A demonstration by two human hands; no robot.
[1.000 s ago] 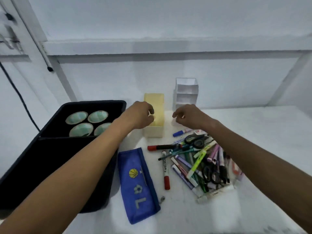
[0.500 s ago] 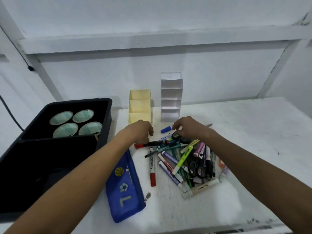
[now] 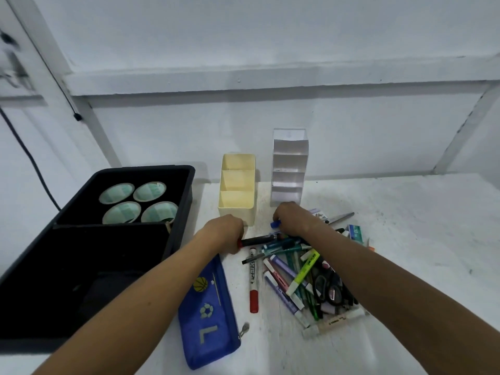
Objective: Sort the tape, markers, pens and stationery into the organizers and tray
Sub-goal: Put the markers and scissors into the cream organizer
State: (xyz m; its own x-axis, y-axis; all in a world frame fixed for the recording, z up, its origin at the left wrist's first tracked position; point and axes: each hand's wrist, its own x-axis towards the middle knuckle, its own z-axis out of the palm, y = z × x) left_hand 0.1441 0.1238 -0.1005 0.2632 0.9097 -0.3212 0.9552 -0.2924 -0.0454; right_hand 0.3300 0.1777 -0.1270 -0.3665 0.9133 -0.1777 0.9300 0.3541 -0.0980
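Observation:
A heap of pens and markers [image 3: 303, 277] lies on the white table, right of centre. My left hand [image 3: 226, 231] closes on the red end of a black marker [image 3: 257, 240] at the heap's near-left edge. My right hand [image 3: 290, 219] is curled over a blue-capped marker [image 3: 275, 224] at the heap's far side. Behind the hands stand a yellow three-compartment organizer [image 3: 237, 211] and a white stepped organizer [image 3: 289, 194], both empty. A black tray [image 3: 184, 212] at left holds several tape rolls [image 3: 139, 203] in its far section.
A blue zip pencil case [image 3: 208, 315] lies in front of my left arm. A red-capped whiteboard marker [image 3: 253, 282] lies apart from the heap. Scissors [image 3: 328, 288] sit in the heap. A small green box [image 3: 355, 233] rests at its far right. A black cable [image 3: 24, 150] hangs at left.
Both hands came down from the organizers to the far edge of the heap. The left hand closed on the black marker's red end; the right settled over the blue-capped marker.

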